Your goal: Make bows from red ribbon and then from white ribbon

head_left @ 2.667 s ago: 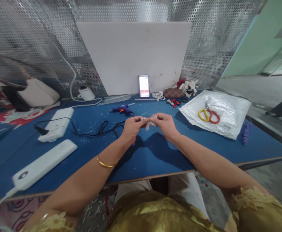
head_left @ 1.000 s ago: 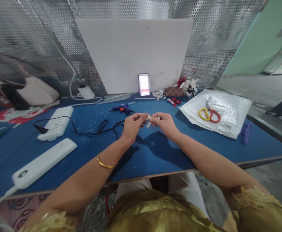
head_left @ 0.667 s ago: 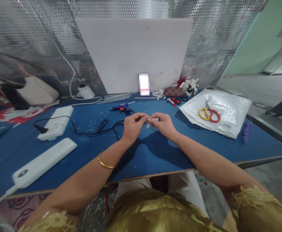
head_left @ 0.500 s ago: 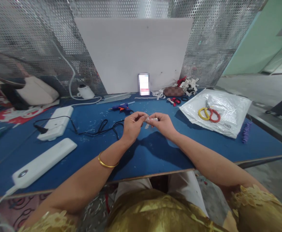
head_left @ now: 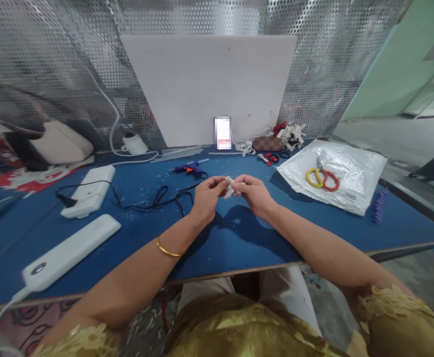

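Observation:
Between my fingertips, above the blue tabletop, is a small folded white ribbon. My left hand pinches one side of it, while my right hand pinches the other with thumb and forefinger. Short pale ends stick out between the hands; the rest is hidden by my fingers. Behind my left hand lies a blue glue gun with an orange trigger, its black cord running left. A lit phone stands upright against a white board, beyond both hands.
Right of my hands, scissors with yellow and red handles lie on a bubble mailer. A purple strip is beside it. A power strip and a long white device occupy the left. White ribbon scraps and a checkered case sit behind.
The white ribbon has turned between my fingers, and more of it shows as pale ends. Both hands stay close together; the whole view has shifted slightly.

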`<action>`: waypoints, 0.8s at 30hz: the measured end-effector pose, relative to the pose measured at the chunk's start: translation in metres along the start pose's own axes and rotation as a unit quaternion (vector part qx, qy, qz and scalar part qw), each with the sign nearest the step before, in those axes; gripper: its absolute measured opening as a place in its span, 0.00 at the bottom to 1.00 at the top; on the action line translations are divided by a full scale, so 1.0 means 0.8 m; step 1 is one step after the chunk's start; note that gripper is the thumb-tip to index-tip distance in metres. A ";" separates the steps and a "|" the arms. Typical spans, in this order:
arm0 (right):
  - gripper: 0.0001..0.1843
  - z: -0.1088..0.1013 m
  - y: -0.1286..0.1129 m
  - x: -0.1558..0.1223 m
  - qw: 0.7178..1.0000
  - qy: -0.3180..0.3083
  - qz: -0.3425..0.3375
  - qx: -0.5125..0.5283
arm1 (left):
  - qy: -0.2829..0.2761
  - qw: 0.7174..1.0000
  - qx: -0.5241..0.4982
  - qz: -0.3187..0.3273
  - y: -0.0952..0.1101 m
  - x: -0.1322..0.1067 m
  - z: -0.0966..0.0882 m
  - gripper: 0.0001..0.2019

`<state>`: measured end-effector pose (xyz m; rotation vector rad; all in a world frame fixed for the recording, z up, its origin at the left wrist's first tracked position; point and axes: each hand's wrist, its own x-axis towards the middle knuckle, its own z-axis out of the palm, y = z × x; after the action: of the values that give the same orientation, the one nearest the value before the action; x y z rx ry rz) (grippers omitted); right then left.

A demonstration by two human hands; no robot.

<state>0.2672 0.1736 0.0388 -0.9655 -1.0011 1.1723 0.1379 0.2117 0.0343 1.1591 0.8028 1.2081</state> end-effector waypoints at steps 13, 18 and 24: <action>0.12 -0.003 -0.006 0.000 0.995 0.013 -0.021 -0.094 | -0.094 0.993 0.066 -0.007 0.003 -0.004 -0.006 0.16; 0.10 -0.005 -0.005 0.002 0.993 0.009 -0.020 -0.114 | -0.078 0.986 0.138 0.058 0.002 -0.003 -0.006 0.15; 0.10 -0.007 0.001 0.006 1.000 -0.003 0.018 0.011 | -0.064 0.978 0.177 0.092 0.001 -0.003 -0.006 0.15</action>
<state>0.2731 0.1776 0.0367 -0.9652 -0.9772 1.2144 0.1325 0.2108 0.0335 1.6161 0.8483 1.1527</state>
